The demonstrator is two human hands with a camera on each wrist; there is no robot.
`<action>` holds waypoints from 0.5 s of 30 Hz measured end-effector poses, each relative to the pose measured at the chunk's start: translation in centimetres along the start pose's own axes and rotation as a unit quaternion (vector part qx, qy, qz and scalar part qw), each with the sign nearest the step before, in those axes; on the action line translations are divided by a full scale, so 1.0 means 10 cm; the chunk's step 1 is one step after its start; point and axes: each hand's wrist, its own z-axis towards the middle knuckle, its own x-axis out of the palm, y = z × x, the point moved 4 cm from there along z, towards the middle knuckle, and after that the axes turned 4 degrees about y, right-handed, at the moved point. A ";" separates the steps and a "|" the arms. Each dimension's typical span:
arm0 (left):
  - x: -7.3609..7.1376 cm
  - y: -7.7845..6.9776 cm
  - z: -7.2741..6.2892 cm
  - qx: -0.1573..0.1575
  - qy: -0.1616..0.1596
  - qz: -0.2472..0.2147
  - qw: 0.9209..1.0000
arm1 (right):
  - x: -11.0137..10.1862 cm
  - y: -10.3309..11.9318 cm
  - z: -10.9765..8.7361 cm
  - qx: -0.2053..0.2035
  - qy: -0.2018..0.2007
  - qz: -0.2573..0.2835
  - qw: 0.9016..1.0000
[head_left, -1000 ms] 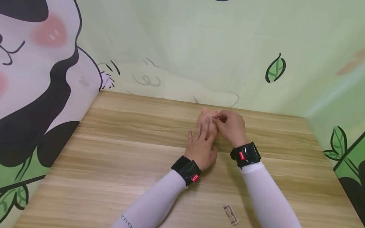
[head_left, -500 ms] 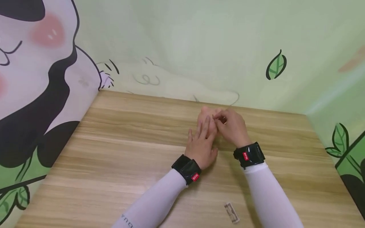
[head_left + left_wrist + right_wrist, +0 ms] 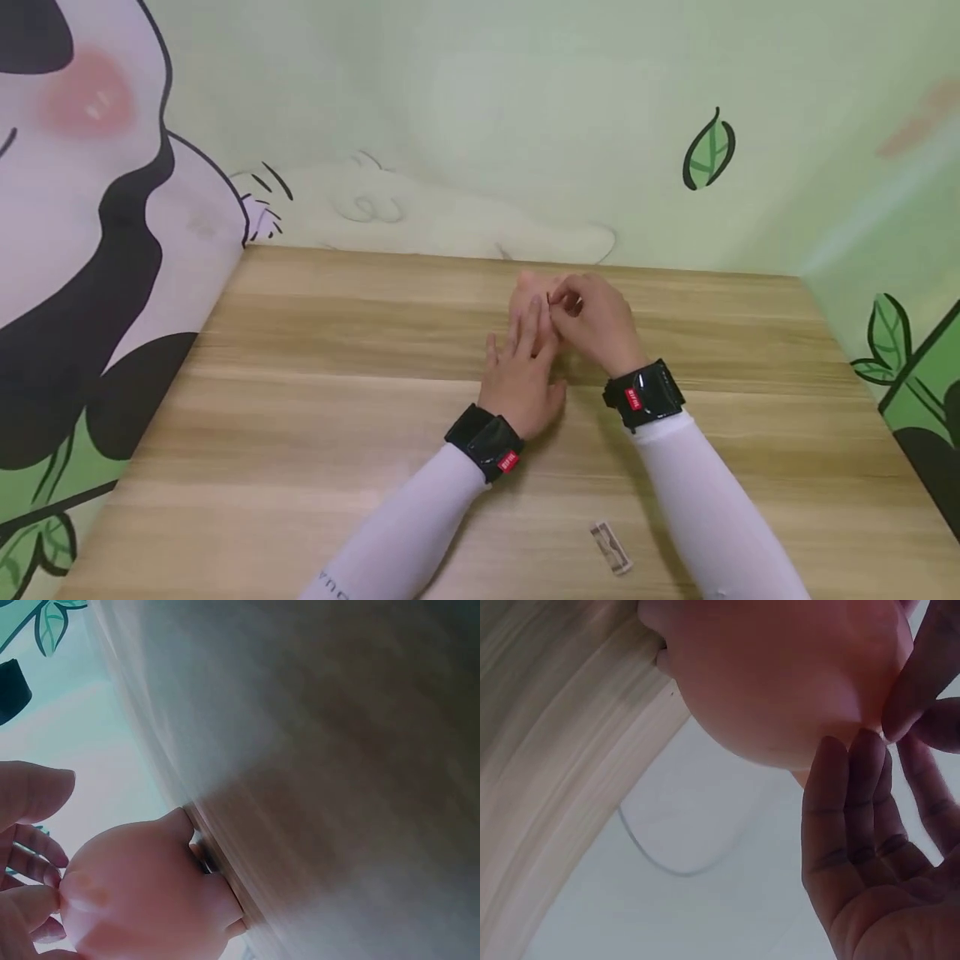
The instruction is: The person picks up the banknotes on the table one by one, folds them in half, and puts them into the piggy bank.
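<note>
A round pink piggy bank (image 3: 517,297) stands on stubby feet near the back of the wooden table, mostly covered by the hands in the head view. The left hand (image 3: 517,383) lies over its near side with fingers stretched out, the fingertips on top. From the right, the right hand (image 3: 597,325) pinches a small, thin dark piece (image 3: 549,300) between thumb and fingertips, right at the top of the bank. What this piece is, I cannot tell. In the left wrist view the bank's rounded body (image 3: 161,892) shows above its feet; in the right wrist view fingertips (image 3: 829,757) meet its curved surface.
A small folded banknote (image 3: 611,548) lies on the table (image 3: 337,450) near the front, left of the right sleeve (image 3: 720,508). Behind the table rises a pale green wall (image 3: 465,125) with painted leaves and a panda.
The head view has shifted slightly. Both hands keep nearly the same place on the bank; the dark piece at the right fingertips shows a little more plainly than a second ago.
</note>
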 end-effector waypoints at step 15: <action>0.00 0.61 -0.26 -0.039 -0.019 -0.016 0.999 | 0.61 0.35 0.15 -0.006 0.031 0.073 0.997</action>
